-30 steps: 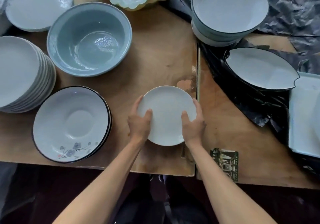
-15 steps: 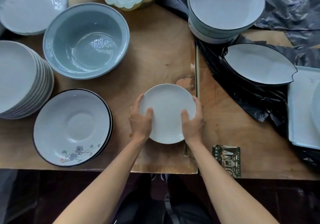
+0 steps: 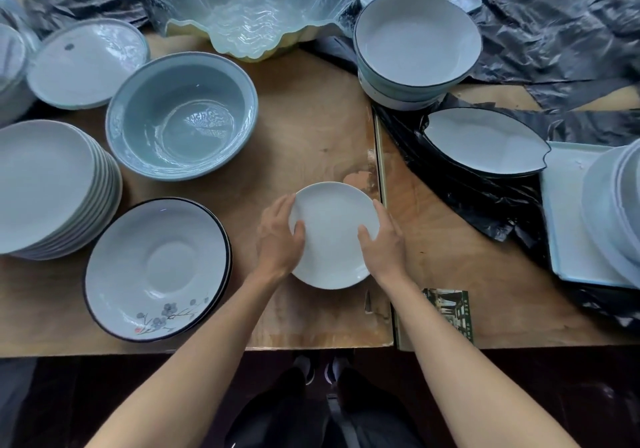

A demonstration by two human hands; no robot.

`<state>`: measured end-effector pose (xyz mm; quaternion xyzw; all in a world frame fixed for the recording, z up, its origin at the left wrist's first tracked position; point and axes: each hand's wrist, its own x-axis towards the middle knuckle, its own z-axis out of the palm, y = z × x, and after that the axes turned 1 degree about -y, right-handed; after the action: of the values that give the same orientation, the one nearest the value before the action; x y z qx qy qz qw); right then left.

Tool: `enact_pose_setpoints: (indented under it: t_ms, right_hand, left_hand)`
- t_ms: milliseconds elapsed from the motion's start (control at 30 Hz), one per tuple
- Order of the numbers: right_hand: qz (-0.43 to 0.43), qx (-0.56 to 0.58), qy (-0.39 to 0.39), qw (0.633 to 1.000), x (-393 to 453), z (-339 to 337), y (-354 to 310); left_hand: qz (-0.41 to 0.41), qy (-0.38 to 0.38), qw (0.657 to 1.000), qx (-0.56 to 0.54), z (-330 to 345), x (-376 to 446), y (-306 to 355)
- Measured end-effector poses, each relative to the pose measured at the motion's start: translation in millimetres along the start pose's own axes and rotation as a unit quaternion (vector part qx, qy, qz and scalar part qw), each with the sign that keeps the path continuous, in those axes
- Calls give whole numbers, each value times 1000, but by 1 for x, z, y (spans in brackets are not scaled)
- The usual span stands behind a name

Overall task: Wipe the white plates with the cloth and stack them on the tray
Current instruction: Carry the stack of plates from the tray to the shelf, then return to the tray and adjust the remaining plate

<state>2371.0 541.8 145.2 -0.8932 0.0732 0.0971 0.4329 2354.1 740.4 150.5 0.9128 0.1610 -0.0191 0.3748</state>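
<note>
Near the table's front edge: small white plate gripped at both rims | left hand and right hand clamped on it, thumbs on top; fingers underneath hidden | tray at right edge, cut off, plates on it blurred

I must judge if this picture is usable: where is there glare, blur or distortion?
Head view: glare sits on the glossy blue-grey ceramic bowl and on the crinkled black plastic sheet; the stacked white plates on the pale tray at the right edge look smeared; the wooden table edge bows from the wide lens; the small white round plate, held by left hand and right hand, is sharp.
</note>
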Motion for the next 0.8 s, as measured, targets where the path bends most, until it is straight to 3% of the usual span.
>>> enact_pose_setpoints:
  t_ms: [100,233,367,633,800]
  right_hand:
    - [-13,-65,-44,997,2,-16,-4]
    - [-46,-176,-70,981,5,-42,-14]
    - [-27,-279,-84,956,2,-66,-19]
    - [37,-314,12,949,-48,-124,4]
    - [121,-276,67,951,-112,-157,42]
  left_hand:
    - [67,-24,991,110,-11,7,10]
    - [178,-84,955,222,-23,22,33]
    - [250,-151,919,266,-23,37,67]
    - [384,-205,843,315,9,26,142]
    - [464,-234,790,326,47,-18,184]
